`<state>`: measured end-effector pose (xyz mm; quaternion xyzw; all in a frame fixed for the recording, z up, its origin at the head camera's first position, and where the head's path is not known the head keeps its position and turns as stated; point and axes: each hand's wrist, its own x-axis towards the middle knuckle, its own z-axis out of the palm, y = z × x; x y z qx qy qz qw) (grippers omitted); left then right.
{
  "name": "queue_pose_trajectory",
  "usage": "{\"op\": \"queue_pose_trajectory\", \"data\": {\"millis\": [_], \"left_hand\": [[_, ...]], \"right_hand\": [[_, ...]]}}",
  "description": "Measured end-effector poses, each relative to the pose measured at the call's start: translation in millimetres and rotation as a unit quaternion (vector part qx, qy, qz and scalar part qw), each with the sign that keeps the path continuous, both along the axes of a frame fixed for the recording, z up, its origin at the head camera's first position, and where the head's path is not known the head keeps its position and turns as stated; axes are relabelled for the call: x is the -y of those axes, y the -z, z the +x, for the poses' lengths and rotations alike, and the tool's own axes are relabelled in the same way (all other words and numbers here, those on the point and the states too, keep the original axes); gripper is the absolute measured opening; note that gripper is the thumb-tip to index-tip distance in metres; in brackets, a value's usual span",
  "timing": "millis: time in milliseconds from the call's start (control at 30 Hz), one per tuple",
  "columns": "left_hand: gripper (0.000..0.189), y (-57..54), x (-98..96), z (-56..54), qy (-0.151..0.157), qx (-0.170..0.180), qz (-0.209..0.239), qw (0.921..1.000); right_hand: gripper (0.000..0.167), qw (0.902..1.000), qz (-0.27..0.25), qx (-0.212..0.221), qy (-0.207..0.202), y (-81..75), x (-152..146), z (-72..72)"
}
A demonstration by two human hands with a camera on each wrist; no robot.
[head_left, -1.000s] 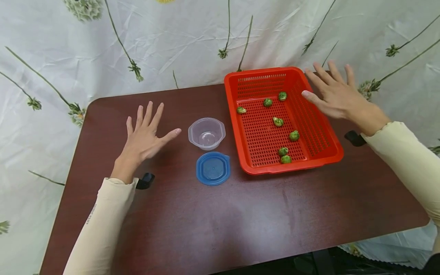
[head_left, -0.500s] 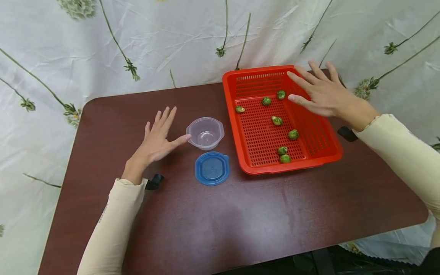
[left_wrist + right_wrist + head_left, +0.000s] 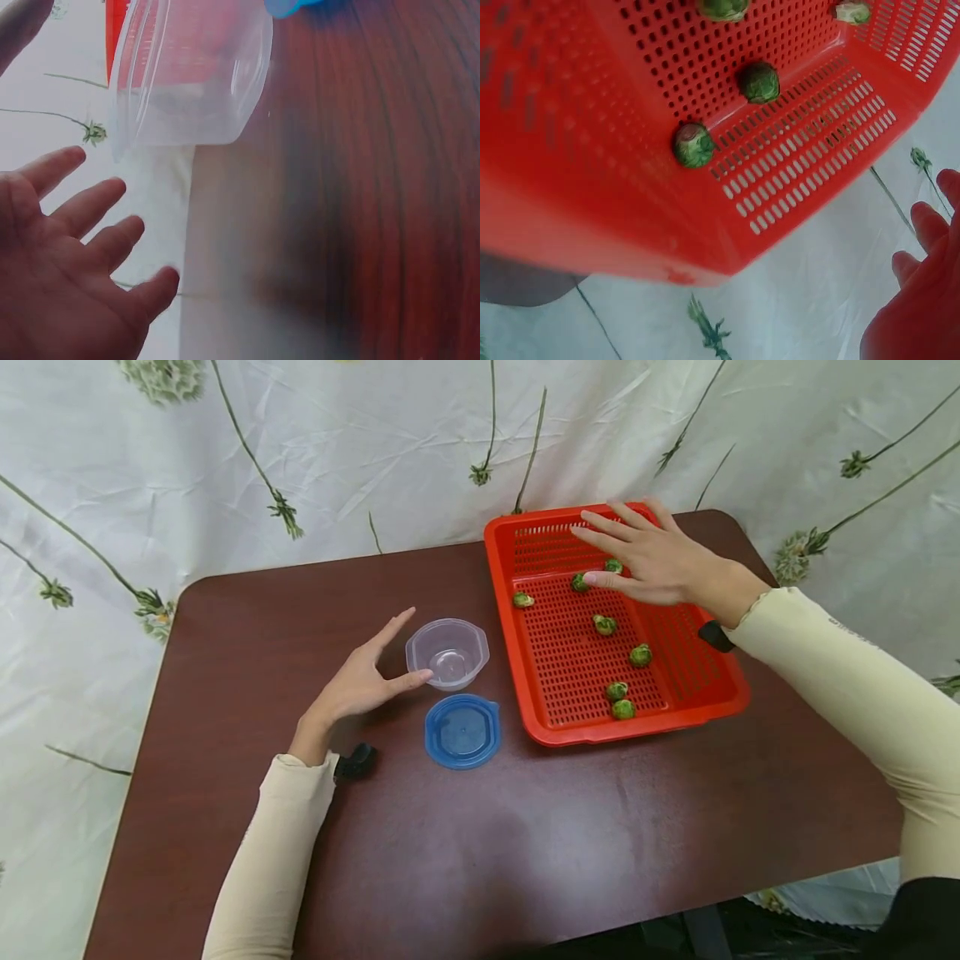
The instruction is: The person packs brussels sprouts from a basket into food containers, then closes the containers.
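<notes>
A clear plastic tub [image 3: 448, 653] stands on the table, with my left hand [image 3: 360, 681] just to its left, thumb and fingers spread. In the left wrist view the fingers are apart from the tub [image 3: 195, 82]. A blue lid [image 3: 462, 732] lies flat in front of the tub. Over the far part of the red basket [image 3: 528, 714], my right hand [image 3: 648, 556] hovers with straight fingers and holds nothing. Several Brussels sprouts [image 3: 604, 625] are scattered on the basket floor; one sprout [image 3: 693, 145] sits near its wall in the right wrist view.
The dark brown table [image 3: 480, 852] has its back edge against a white flowered cloth [image 3: 360, 452]. The basket's raised walls stand right of the tub and lid.
My left hand has moved right and nearer to the tub. The right hand has swung left from the basket's right edge to above its inside. Tub, lid and sprouts have stayed put.
</notes>
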<state>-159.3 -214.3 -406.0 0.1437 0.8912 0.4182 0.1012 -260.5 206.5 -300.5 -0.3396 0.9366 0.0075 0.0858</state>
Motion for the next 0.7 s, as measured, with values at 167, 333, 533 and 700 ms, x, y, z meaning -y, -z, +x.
{"op": "queue_pose_trajectory", "data": {"millis": [167, 333, 533, 700], "left_hand": [[0.089, 7.8, -4.8, -1.6, 0.013, 0.012, 0.104, 0.9944], [0.089, 17.3, -9.9, -4.5, 0.023, 0.032, 0.175, 0.9839], [0.086, 23.5, -12.5, -6.0, 0.022, 0.040, 0.188, 0.9810], [0.087, 25.1, -14.7, -7.1, 0.025, 0.028, 0.179, 0.9832]], "right_hand": [[0.077, 0.9999, 0.006, 0.003, -0.014, 11.1, 12.1, -8.9], [0.075, 0.9992, -0.006, 0.013, -0.037, 23.6, 25.9, -17.0], [0.071, 0.9983, -0.014, 0.011, -0.056, 33.8, 44.5, -27.2], [0.068, 0.9977, -0.023, 0.027, -0.057, 42.2, 51.2, -34.3]]}}
